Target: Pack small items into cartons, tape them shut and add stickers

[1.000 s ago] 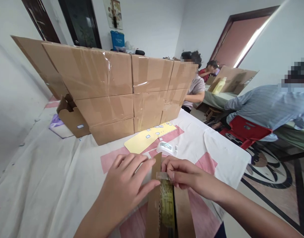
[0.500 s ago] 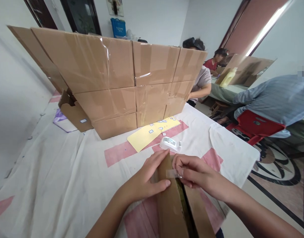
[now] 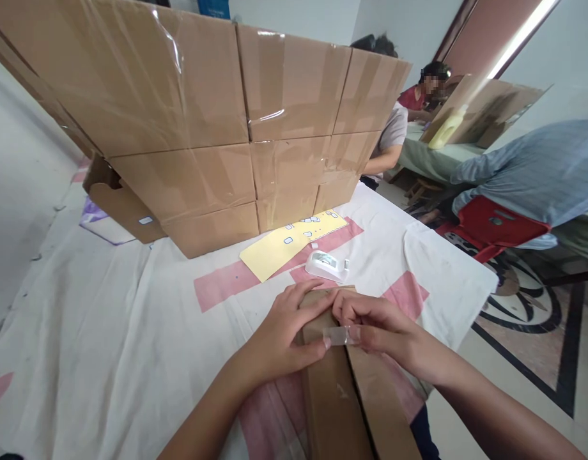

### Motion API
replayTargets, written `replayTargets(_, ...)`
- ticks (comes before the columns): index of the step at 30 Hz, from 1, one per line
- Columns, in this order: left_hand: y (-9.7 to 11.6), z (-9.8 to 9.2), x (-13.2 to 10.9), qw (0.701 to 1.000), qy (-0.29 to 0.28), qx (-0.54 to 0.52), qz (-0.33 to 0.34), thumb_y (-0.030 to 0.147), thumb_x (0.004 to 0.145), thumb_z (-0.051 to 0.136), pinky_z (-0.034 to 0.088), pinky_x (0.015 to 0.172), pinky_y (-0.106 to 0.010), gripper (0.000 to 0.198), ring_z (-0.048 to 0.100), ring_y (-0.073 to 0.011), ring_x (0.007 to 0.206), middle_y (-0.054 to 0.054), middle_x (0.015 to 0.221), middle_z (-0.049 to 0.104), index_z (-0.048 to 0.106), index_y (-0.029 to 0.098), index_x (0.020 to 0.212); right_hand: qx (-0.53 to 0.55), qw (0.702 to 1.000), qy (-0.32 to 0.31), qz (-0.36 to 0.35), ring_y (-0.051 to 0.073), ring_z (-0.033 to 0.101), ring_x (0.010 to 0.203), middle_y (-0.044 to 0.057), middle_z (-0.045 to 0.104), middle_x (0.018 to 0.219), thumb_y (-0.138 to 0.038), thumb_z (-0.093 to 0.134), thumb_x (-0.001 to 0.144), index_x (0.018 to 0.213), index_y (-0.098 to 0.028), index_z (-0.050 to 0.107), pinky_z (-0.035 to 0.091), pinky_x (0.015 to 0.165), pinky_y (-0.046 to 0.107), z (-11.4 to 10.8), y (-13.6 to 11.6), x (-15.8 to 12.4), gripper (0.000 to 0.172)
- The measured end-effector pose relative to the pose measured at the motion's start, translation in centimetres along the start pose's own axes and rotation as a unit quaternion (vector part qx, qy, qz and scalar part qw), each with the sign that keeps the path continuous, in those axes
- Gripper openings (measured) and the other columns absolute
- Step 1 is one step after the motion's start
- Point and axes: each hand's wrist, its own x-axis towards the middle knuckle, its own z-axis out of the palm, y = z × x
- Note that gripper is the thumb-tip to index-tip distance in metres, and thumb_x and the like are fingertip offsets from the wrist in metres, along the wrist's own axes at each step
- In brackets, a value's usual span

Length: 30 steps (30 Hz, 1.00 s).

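Cardboard box [image 3: 330, 399], left hand [image 3: 291, 332] spread on its left side, right hand [image 3: 383, 326] pinching clear tape [image 3: 338, 335] across its top, white tape dispenser [image 3: 325, 266] just beyond the box.

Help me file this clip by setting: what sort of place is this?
Probably a makeshift workroom: a taped cardboard partition on a cloth-covered table, a narrow cardboard box, and a person on a red chair.
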Motion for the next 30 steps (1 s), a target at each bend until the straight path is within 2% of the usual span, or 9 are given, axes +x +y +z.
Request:
replayTargets(7, -0.1, -0.2, 0.4, 0.999, 0.005, 0.047, 0.020, 0.040, 0.087, 0.064, 0.036, 0.114, -0.050, 0.047, 0.044, -0.0291, 0.133, -0.003, 0.141, 0.049, 0.060, 0.039, 0.134, 0.002, 1.000, 0.000, -0.026, 0.018, 0.044, 0.086, 0.002, 0.046, 0.087, -0.024, 0.056, 0.094, 0.075, -0.019, 0.047, 0.034, 0.075, 0.032, 0.5, 0.9, -0.4, 0.022)
replayTargets(10, 0.3, -0.5, 0.2, 0.994, 0.013, 0.107, 0.025, 0.041, 0.089, 0.061, 0.036, 0.113, -0.052, 0.045, 0.047, -0.0294, 0.129, -0.004, 0.139, 0.051, 0.060, 0.038, 0.134, 0.000, 1.000, -0.017, -0.005, 0.017, 0.043, 0.081, 0.002, 0.045, 0.085, -0.029, 0.055, 0.096, 0.075, -0.020, 0.047, 0.034, 0.071, 0.031, 0.4, 0.5, -0.8, 0.025)
replayTargets(15, 1.6, -0.5, -0.3, 0.981, 0.030, 0.190, -0.013, 0.047, 0.089, 0.061, 0.030, 0.117, -0.058, 0.046, 0.046, -0.0296, 0.130, -0.005, 0.139, 0.052, 0.060, 0.038, 0.134, -0.085, 0.995, 0.033, 0.041, 0.018, 0.046, 0.082, 0.004, 0.049, 0.092, -0.034, 0.053, 0.099, 0.075, -0.019, 0.049, 0.036, 0.068, 0.031, -0.3, -0.9, -1.4, 0.028)
replayTargets(19, 2.6, 0.5, -0.3, 0.980, 0.052, 0.184, -0.056, 0.060, 0.080, 0.068, 0.031, 0.115, -0.065, 0.059, 0.045, -0.0348, 0.133, -0.007, 0.144, 0.050, 0.059, 0.035, 0.132, -0.152, 0.985, 0.016, 0.074, 0.018, 0.049, 0.079, 0.005, 0.053, 0.087, -0.035, 0.053, 0.099, 0.080, -0.020, 0.055, 0.039, 0.064, 0.030, -0.4, -1.9, -1.1, 0.024)
replayTargets(22, 2.9, 1.5, -0.3, 0.980, 0.070, 0.170, -0.072, 0.052, 0.078, 0.071, 0.034, 0.114, -0.064, 0.058, 0.045, -0.0352, 0.134, -0.007, 0.150, 0.046, 0.058, 0.034, 0.132, -0.181, 0.980, -0.005, 0.089, 0.015, 0.048, 0.073, 0.003, 0.056, 0.082, -0.031, 0.054, 0.098, 0.087, -0.020, 0.059, 0.038, 0.061, 0.028, -0.2, -2.1, -0.6, 0.017)
replayTargets(27, 3.3, 2.7, -0.6, 0.978, 0.105, 0.151, -0.099, 0.043, 0.076, 0.072, 0.034, 0.115, -0.062, 0.058, 0.040, -0.0359, 0.139, -0.008, 0.152, 0.043, 0.059, 0.032, 0.132, -0.229, 0.963, -0.042, 0.133, 0.012, 0.043, 0.062, -0.002, 0.050, 0.070, -0.027, 0.055, 0.097, 0.080, -0.019, 0.055, 0.032, 0.054, 0.026, -0.1, -2.1, -0.3, 0.019)
replayTargets(30, 3.3, 3.2, -0.8, 0.974, 0.125, 0.162, -0.100, 0.042, 0.076, 0.071, 0.031, 0.115, -0.066, 0.057, 0.035, -0.0387, 0.141, -0.008, 0.151, 0.044, 0.059, 0.032, 0.131, -0.245, 0.960, -0.056, 0.127, 0.012, 0.047, 0.064, 0.000, 0.056, 0.074, -0.024, 0.057, 0.095, 0.082, -0.019, 0.057, 0.034, 0.056, 0.026, -0.1, -2.2, -0.4, 0.013)
